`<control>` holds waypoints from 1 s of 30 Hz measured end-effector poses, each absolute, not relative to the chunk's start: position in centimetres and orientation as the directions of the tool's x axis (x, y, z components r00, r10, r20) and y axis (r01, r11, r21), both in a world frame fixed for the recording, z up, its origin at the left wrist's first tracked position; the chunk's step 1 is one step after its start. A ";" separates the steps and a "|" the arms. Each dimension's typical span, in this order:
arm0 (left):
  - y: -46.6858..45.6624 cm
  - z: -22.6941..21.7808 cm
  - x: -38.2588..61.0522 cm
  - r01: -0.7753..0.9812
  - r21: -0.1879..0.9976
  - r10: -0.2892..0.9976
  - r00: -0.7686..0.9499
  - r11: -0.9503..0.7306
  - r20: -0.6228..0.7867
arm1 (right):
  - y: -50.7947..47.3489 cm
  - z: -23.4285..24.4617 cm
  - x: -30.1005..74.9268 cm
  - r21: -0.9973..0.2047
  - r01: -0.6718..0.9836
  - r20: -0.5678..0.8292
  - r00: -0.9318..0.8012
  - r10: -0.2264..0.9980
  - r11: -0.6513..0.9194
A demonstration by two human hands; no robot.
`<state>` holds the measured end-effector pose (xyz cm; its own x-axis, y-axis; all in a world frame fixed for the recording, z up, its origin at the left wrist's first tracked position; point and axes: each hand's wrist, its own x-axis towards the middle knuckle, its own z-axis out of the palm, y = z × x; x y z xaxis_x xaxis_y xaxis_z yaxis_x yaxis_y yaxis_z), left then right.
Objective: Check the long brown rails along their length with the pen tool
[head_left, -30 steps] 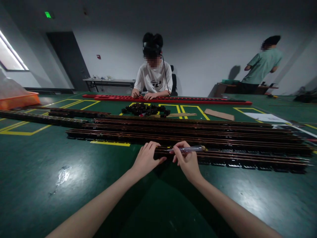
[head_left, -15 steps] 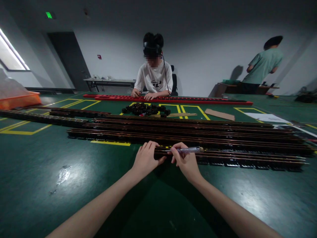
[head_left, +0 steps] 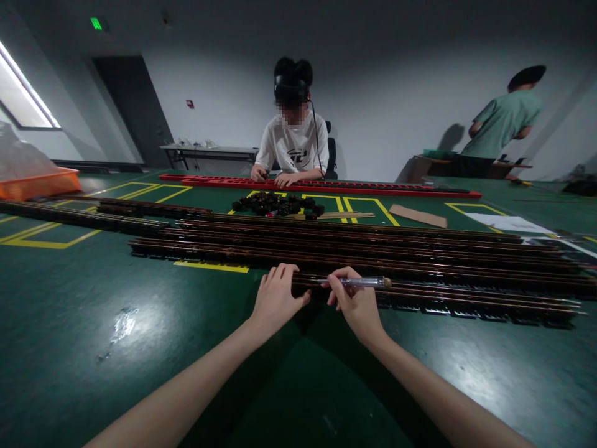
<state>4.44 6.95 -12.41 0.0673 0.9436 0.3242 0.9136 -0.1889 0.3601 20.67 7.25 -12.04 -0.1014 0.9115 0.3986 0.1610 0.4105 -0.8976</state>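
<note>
My left hand is closed around the left end of a long dark strip with copper-coloured rods along it. Its fingers lie over the far side and the thumb is on the near side. A screwdriver with a clear handle is in my right hand, between thumb and fingers. It lies nearly level and its thin shaft points left at the strip, close to my left thumb. Whether the tip touches the strip I cannot tell. Just behind lies a stack of similar long strips.
A pile of small black parts lies past the stack, near a flat cardboard piece. Across the green table, a person works at a long red rail. An orange crate stands far left. Another person stands back right.
The screwdriver and my right hand have shifted slightly right, away from my left hand. My left hand keeps its hold on the strip. The whole view has turned a little.
</note>
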 end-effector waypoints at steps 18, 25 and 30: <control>6.9 -12.7 4.5 0.934 0.298 0.934 0.083 -0.194 0.348 | 7.3 -12.1 20.7 -0.899 0.190 0.385 -0.089 0.919 0.395; 6.9 -12.5 4.3 0.941 0.311 0.943 0.022 -0.132 0.333 | 7.1 -11.7 20.8 -0.889 0.192 0.401 -0.112 0.909 0.416; 6.8 -12.4 4.3 0.938 0.317 0.941 0.026 -0.140 0.338 | 7.1 -11.7 20.8 -0.894 0.193 0.390 -0.105 0.915 0.404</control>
<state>4.28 6.80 -12.44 0.0265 0.9408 0.3378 0.9380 -0.1402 0.3169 20.82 7.07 -11.74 -0.1050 0.9146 0.3905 0.1926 0.4039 -0.8943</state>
